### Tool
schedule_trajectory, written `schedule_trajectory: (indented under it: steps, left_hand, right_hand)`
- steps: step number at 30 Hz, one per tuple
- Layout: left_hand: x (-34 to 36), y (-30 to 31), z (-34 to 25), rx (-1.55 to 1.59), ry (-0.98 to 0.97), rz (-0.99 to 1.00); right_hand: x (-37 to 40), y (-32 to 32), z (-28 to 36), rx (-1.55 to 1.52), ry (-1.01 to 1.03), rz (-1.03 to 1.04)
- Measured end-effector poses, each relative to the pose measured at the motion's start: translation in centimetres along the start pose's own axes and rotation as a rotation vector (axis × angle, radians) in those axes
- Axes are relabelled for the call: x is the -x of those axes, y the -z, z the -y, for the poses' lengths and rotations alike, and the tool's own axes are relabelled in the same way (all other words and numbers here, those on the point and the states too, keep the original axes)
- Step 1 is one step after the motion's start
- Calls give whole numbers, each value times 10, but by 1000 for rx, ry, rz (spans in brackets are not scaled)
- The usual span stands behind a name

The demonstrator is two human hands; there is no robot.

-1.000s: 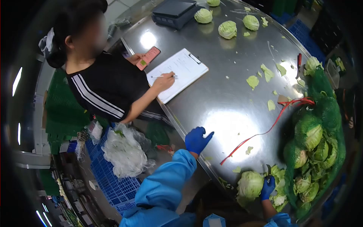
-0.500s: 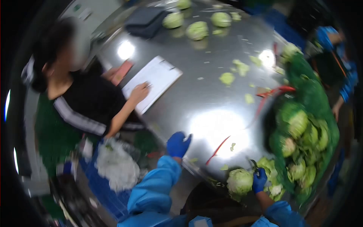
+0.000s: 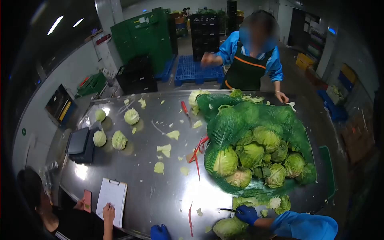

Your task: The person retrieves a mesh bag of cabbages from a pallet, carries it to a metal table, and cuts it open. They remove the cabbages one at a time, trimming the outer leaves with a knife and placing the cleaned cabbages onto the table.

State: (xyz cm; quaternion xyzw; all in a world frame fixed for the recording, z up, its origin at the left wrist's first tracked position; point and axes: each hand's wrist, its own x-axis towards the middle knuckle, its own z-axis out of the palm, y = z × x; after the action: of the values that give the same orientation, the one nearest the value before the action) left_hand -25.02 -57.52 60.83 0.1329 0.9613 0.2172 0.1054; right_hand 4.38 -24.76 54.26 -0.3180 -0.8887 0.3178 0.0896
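My right hand (image 3: 247, 215), in a blue glove, is closed around a small dark knife (image 3: 229, 210) that points left over the steel table. Just below it lies a pale green cabbage (image 3: 230, 228), and trimmed leaves (image 3: 282, 205) are to its right. My left hand (image 3: 160, 232), also gloved in blue, is at the near table edge with no object in it; the bottom of the frame cuts it off. Beyond my right hand, a green mesh sack (image 3: 222, 124) lies with its mouth towards me, several cabbages (image 3: 276, 175) heaped in it.
A person (image 3: 256, 60) in a green apron stands across the table. Another person (image 3: 72, 224) at the left writes on a clipboard (image 3: 112, 200) and holds a phone (image 3: 87, 200). A dark scale (image 3: 80, 145), several cabbages (image 3: 119, 140), a red-handled knife (image 3: 184, 107) and red ribbon (image 3: 190, 220) are on the table.
My view has swung up and to the right, bringing the person opposite and the back of the room into sight. My right hand stays by the cabbage with the knife.
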Motion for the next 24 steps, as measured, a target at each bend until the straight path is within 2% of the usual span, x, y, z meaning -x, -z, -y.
schedule_trajectory:
  steps: [2,3,8,11,13,14,15,16,17,20,24]
  left_hand:
    - [-1,-6,6,0,-16,-43]
    - [-3,-5,4,38,5,6]
    - [-1,0,-1,17,-13,0]
    - [2,-13,9,-45,-45,-100]
    - [-8,-59,52,41,-24,-295]
    - [-9,-58,53,20,-88,-282]
    - [-5,-25,22,3,102,6]
    - [-6,-27,25,54,119,19]
    - [-12,-39,39,102,105,12]
    - [3,-23,11,64,66,-234]
    - [2,-34,26,-5,64,-354]
  right_hand:
    - [-1,-1,1,4,-9,12]
    - [-1,0,1,11,-16,19]
    - [-1,-5,-2,58,-68,126]
    - [-4,2,5,73,-109,141]
    - [-4,-4,1,158,-137,124]
    - [-2,-11,-8,148,-102,63]
    - [-2,-16,-11,130,-60,17]
    - [-3,-21,-14,115,-134,-30]
    - [-6,-14,-4,35,-121,-60]
    - [-3,2,12,-53,-46,-84]
    - [-10,-4,9,-36,28,-104]
